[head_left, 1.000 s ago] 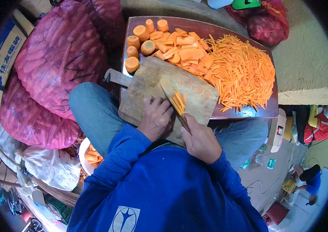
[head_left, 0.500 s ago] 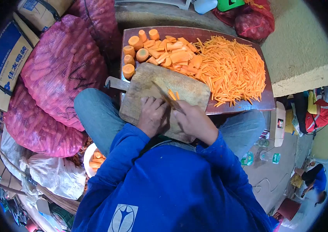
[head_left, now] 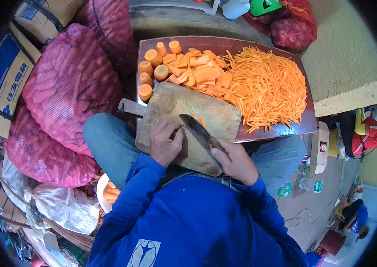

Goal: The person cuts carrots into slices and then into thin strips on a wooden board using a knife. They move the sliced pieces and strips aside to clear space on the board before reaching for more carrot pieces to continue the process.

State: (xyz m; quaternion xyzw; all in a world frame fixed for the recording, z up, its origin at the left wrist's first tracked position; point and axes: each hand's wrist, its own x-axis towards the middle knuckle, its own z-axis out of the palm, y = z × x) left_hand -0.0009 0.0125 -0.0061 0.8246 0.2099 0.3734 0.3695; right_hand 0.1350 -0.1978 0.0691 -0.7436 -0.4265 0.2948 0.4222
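My right hand (head_left: 233, 161) is wrapped round the handle of a knife (head_left: 196, 129), whose dark blade slants up and left over the wooden cutting board (head_left: 219, 111). On the board's left part rests my left hand (head_left: 166, 140), its fingers curled; what they hold, if anything, is hidden. A few thin carrot strips (head_left: 202, 121) lie just behind the blade. Beyond the board, carrot slices (head_left: 205, 73) and upright carrot chunks (head_left: 153, 57) sit on the dark red table (head_left: 237, 41). A large heap of shredded carrot (head_left: 270, 89) covers its right side.
Pink mesh sacks (head_left: 70, 84) and blue-tan cartons (head_left: 1, 84) stand at the left. A white bowl (head_left: 101, 191) with carrots is beside my left thigh. A red mesh bag (head_left: 293, 32) lies beyond the table. Another person (head_left: 358, 218) is at far right.
The knife has swung away from my left hand, and its flat blade now shows. My right hand has moved right and nearer my body; my left hand has shifted slightly left.
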